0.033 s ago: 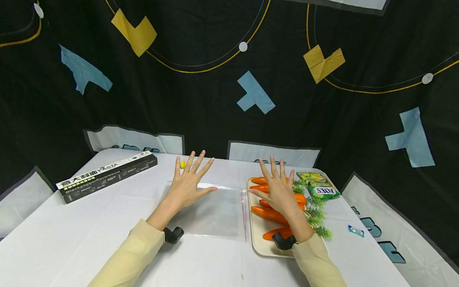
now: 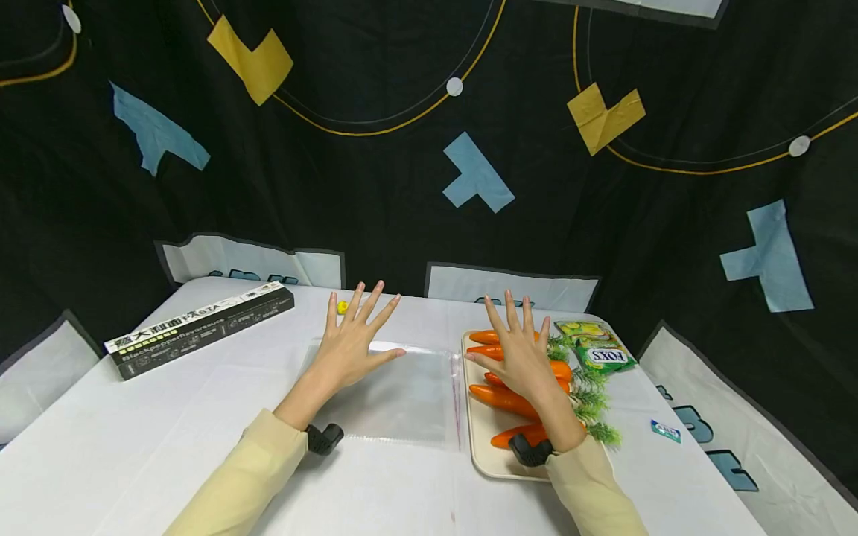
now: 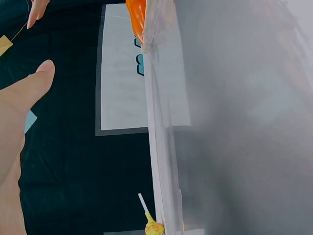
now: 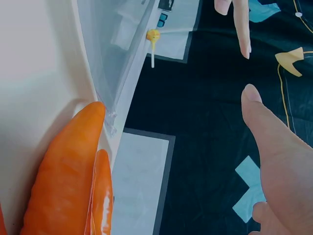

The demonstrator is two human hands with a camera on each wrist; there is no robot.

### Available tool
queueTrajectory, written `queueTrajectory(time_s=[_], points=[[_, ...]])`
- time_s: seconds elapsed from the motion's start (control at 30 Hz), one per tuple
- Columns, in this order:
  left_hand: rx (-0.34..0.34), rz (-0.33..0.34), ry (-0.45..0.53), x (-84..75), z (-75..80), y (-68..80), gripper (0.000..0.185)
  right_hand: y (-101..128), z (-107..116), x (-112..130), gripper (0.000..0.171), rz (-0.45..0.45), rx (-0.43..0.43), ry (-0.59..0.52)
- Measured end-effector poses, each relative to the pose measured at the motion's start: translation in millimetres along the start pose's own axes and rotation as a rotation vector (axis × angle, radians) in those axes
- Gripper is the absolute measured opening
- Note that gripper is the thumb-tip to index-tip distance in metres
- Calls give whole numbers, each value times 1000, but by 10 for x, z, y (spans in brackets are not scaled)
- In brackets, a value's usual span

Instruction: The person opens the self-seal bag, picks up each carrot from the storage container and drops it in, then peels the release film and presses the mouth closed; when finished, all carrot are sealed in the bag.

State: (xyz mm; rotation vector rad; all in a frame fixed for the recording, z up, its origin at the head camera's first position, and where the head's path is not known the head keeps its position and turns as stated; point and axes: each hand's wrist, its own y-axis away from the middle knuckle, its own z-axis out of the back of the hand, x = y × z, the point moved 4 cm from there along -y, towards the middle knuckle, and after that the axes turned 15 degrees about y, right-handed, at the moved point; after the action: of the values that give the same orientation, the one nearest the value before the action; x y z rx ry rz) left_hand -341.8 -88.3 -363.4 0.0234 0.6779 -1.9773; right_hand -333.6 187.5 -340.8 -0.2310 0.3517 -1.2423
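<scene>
With both the left hand (image 2: 348, 346) and right hand (image 2: 519, 357) spread flat, the thin, slippery plastic bag (image 2: 402, 394) is judged best pinched at its open edge beside the carrots (image 2: 503, 400).

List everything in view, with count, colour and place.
carrots: several, orange with green tops, on the tray
tray: one, cream, right of the bag
plastic bag: one, clear, flat at table centre
lollipop: one, yellow, beyond the left hand
pasta box: one, black, far left
snack packet: one, green-yellow, right of the tray
small sachet: one, teal, right edge
table: one, white
left hand: open, above the bag
right hand: open, above the carrots
</scene>
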Motion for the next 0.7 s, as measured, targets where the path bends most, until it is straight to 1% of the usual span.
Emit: queueTrajectory(time_s=[0.2, 0.43, 0.57, 0.63, 0.7], points=[[-15, -10, 5, -16, 12, 0, 91, 0, -13, -8, 94, 2, -7, -12], [-13, -4, 11, -23, 29, 9, 91, 4, -41, -1, 95, 10, 7, -21], [-22, -18, 18, -29, 31, 1, 91, -7, -37, -7, 94, 12, 0, -33], [-19, -26, 24, -33, 22, -2, 91, -12, -41, -9, 93, 16, 0, -43], [1, -33, 21, -44, 5, -2, 91, -17, -49, -3, 93, 23, 8, -51]])
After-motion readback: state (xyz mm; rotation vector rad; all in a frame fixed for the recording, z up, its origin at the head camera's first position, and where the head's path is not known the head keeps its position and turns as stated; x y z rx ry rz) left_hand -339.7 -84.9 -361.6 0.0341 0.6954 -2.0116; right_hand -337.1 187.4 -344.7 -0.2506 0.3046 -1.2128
